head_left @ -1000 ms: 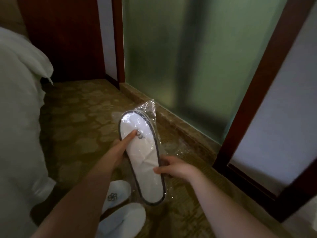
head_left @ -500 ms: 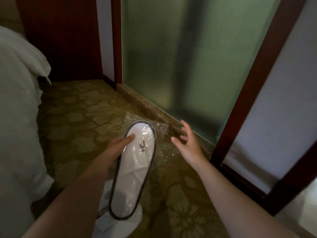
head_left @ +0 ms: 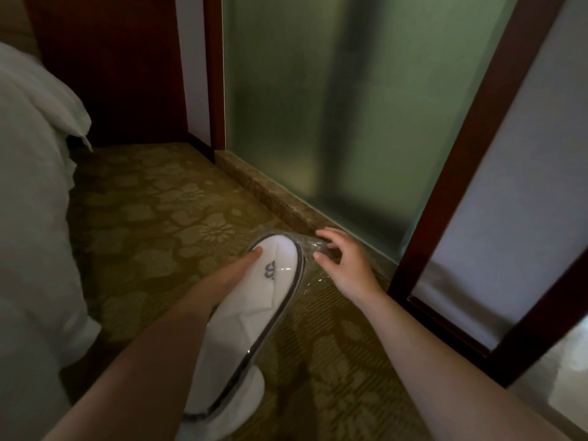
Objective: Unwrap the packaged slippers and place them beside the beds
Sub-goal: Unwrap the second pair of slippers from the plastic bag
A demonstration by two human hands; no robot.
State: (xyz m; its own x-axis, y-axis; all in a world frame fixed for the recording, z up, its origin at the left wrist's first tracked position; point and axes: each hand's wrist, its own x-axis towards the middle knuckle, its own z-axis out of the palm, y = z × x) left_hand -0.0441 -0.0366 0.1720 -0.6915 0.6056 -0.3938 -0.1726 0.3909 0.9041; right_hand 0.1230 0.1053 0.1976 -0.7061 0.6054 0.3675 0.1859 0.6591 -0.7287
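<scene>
A white slipper with a dark rim [head_left: 254,316], still inside clear plastic wrap [head_left: 313,268], is held low over the carpet. My left hand [head_left: 222,281] grips it from the left, index finger stretched along its top. My right hand [head_left: 343,262] pinches the loose plastic at the slipper's toe end, fingers curled on the film. Another white slipper [head_left: 245,405] lies on the floor under the held one, mostly hidden. The white bed [head_left: 31,233] fills the left side.
Patterned olive carpet [head_left: 159,224] covers the floor. A frosted glass panel [head_left: 334,106] with a stone sill [head_left: 270,192] runs along the right. A dark wooden sliding door frame [head_left: 461,186] stands at the right, dark wood panelling at the back.
My right hand let go of the package, swung out to the right, and now has come back to pinch the plastic at the toe. The slipper has tilted lower and flatter.
</scene>
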